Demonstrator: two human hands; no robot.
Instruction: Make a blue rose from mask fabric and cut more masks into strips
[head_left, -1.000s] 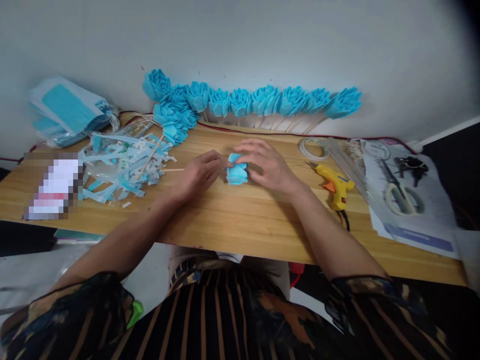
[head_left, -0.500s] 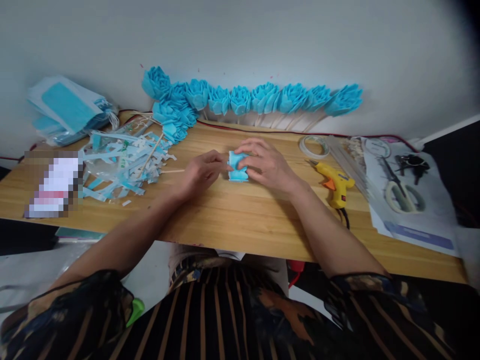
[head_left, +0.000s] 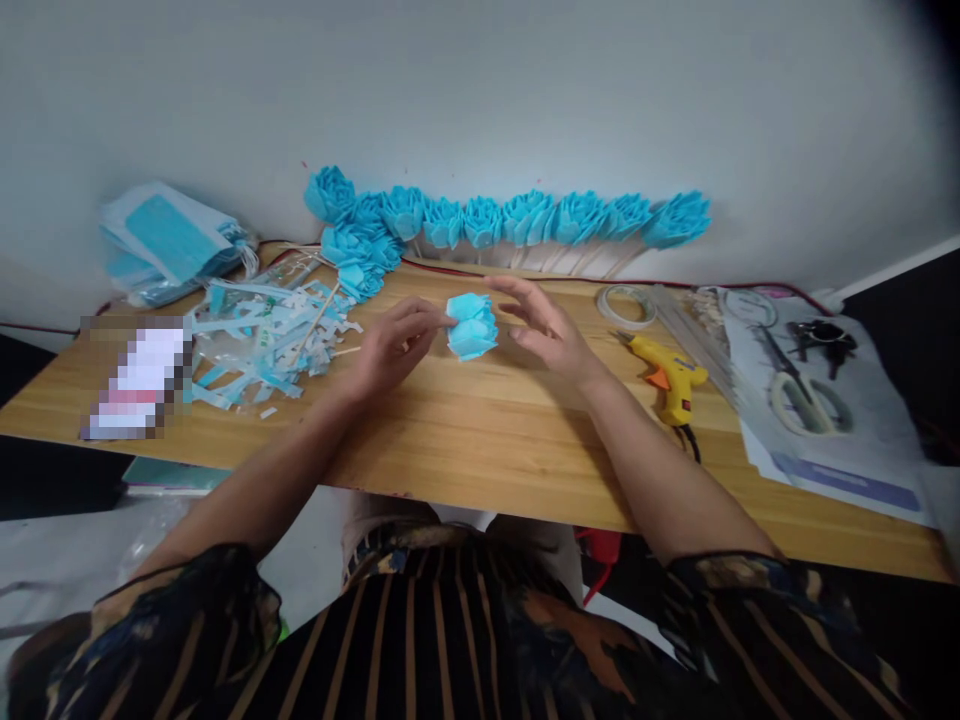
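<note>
A blue flower (head_left: 472,327) with folded, layered petals lies sideways above the middle of the table, its head pointing right. My left hand (head_left: 401,340) is closed around its stem at the base of the petals; a bit of pale stick shows on the other side of that hand. Just right of the petals, my right hand (head_left: 546,335) is open, fingers spread and apart from the flower.
Finished blue flowers (head_left: 480,220) on sticks lean along the wall. Blue and white scraps (head_left: 259,330), a phone (head_left: 139,375) and packed face masks (head_left: 172,235) lie left. Right are a yellow glue gun (head_left: 671,375), a tape roll (head_left: 626,306) and scissors (head_left: 799,390) on paper.
My right hand has let go of the petals and moved off to the right with its fingers spread. The flower now shows fully, turned in my left hand. The whole view has shifted slightly.
</note>
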